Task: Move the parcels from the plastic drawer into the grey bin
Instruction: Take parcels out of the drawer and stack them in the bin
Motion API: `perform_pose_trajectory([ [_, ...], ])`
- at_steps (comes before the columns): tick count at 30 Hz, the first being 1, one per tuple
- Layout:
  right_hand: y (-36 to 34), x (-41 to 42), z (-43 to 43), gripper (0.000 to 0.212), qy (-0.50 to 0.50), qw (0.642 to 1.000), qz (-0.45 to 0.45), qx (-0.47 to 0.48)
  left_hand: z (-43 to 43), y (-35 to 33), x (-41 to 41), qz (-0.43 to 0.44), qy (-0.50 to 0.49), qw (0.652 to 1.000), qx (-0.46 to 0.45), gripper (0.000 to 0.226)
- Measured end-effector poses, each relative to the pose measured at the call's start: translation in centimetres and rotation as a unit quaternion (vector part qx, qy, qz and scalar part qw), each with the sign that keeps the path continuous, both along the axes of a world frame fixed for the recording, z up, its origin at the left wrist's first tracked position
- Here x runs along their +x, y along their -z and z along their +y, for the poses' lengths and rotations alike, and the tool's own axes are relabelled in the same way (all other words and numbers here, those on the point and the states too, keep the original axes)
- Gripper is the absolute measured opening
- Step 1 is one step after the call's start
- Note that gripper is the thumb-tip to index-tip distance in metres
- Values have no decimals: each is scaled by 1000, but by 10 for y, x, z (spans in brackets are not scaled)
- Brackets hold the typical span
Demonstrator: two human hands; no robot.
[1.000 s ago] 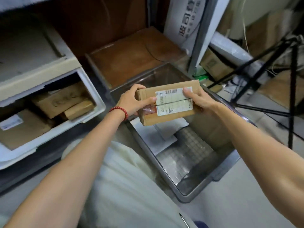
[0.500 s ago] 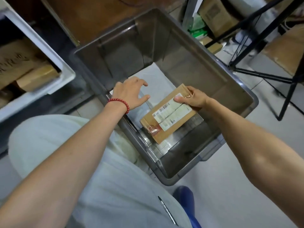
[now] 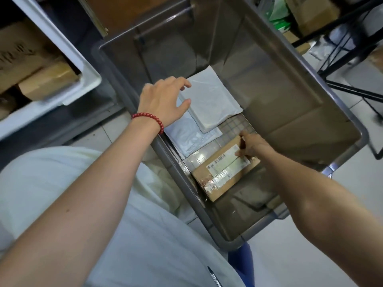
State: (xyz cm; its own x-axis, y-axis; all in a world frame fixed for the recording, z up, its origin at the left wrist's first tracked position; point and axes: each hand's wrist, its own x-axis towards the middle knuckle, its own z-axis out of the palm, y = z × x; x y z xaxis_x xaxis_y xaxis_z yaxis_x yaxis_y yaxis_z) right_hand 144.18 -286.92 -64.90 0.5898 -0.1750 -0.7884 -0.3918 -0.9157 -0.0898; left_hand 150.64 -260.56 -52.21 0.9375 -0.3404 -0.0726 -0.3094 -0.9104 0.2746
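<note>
Brown cardboard parcels [image 3: 49, 79] are sitting at far left inside the white plastic drawer [image 3: 89, 79], which is standing open. Just to its right, the left hand [image 3: 163, 100], wearing a red bead bracelet [image 3: 148, 119] at the wrist, is hovering over the near-left edge of the grey plastic bin [image 3: 279, 90]. Its fingers are loosely spread and gripping nothing, and it is not clear whether the fingertips are touching anything. Beneath them a flat white plastic mailer bag [image 3: 213, 100] is lying on the bin floor, overlapping a second, greyer mailer bag [image 3: 186, 139]. Further right and nearer the person, a brown cardboard box with a white barcode label [image 3: 219, 177] is lying low in the bin, against its near wall. The right hand [image 3: 252, 146] is pinching the far end of this box, thumb on the labelled top and fingers curling over the end. Black tripod legs [image 3: 352, 48] are standing on the floor beyond the bin's right side.
</note>
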Motion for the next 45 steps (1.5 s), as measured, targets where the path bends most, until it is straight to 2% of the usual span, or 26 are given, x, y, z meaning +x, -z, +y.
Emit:
perform_pose_trajectory([
  [3, -5, -2, 3, 78, -7, 1000, -2, -19, 1, 0, 1, -13, -9, 1000, -5, 38],
  [6, -13, -7, 4, 79, 2, 999, 17, -29, 2, -6, -1, -18, -22, 1000, -13, 39],
  [9, -21, -14, 15, 85, -22, 994, 48, -91, 11, -12, -6, -9, -22, 1000, -8, 41],
  [11, -30, -12, 25, 78, -57, 989, 14, -138, 20, -19, -8, -19, -29, 999, 5, 40],
  [13, -46, -5, 35, 75, -77, 985, -61, -145, 30, -31, -8, -28, -50, 998, 11, 39],
  [20, -127, 37, 102, 65, -109, 957, -261, -61, 93, -83, -22, -66, -164, 984, 9, 44],
  [25, -175, 49, 183, 69, -147, 925, -349, 23, 164, -106, -49, -78, -267, 957, 79, 51],
  [28, -196, 48, 233, 69, -140, 921, -350, 101, 207, -110, -74, -59, -315, 942, 99, 56],
  [32, -210, 36, 302, 70, -180, 906, -344, 168, 257, -109, -111, -30, -364, 924, 117, 59],
  [37, -214, 22, 371, 75, -218, 900, -308, 218, 302, -105, -144, -12, -398, 912, 100, 63],
  [41, -219, 25, 410, 82, -256, 898, -284, 218, 326, -97, -159, -7, -426, 901, 85, 62],
  [45, -221, 32, 441, 82, -237, 895, -274, 262, 343, -80, -164, 5, -456, 887, 65, 64],
])
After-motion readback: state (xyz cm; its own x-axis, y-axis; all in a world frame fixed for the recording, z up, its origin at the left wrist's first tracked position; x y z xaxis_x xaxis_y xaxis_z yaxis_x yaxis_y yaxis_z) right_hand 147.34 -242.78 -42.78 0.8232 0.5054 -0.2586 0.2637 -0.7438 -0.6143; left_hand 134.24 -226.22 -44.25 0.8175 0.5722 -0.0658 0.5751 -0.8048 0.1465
